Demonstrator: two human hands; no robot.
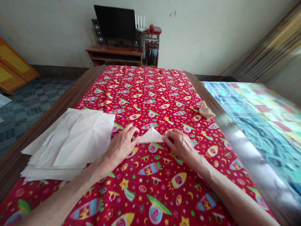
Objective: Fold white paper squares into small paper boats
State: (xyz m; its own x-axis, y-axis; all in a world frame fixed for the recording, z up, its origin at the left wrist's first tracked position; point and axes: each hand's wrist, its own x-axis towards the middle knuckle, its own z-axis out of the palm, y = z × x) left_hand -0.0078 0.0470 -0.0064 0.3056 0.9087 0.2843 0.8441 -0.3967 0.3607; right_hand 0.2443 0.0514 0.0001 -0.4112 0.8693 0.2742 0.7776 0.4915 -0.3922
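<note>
A small white paper folded into a triangle (151, 136) lies on the red patterned cloth (162, 188), its point facing away from me. My left hand (124, 139) pinches its left corner between thumb and forefinger. At the opposite corner, my right hand (180, 142) has its fingers closed on the paper in the same way. Left of my left hand rests a pile of creased white paper sheets (91, 138), the top one marked with radiating fold lines. A folded beige paper piece (206, 110) sits near the cloth's right edge.
The cloth covers a dark wooden table (77, 91). To the right is a bed with a checked cover (249, 116). Beyond the table stand a monitor (115, 23) on a wooden desk (115, 50) and a red telephone (154, 29). A yellow cabinet (16, 67) is at far left.
</note>
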